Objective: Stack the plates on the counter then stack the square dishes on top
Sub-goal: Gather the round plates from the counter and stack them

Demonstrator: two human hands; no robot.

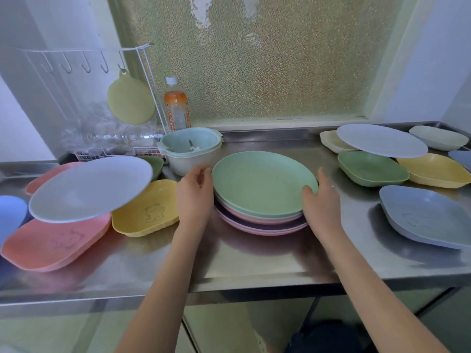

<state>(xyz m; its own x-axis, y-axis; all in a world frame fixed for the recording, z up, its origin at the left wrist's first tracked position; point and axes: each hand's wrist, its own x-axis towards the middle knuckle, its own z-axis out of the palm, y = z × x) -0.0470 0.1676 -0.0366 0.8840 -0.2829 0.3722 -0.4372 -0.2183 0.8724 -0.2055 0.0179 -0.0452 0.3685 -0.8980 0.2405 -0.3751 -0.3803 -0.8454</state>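
Note:
A stack of round plates stands mid-counter, a green plate [260, 183] on top of pink and purple ones. My left hand [195, 193] sits at the stack's left edge, fingers loosely curled beside the rim. My right hand [319, 200] grips the green plate's right rim with the thumb on top. A pale blue round plate [89, 188] leans on a pink square dish [54, 242] and a yellow square dish [147, 208] at left. Another pale round plate [381, 143] rests over square dishes at right: green [372, 170], yellow [435, 170], blue [425, 215].
A mint bowl nested in a white bowl [190, 151] stands just behind the stack. A drink bottle [176, 105] and a white wire rack [84, 98] with a hanging green disc are at back left. The steel counter's front edge [229, 289] is near me.

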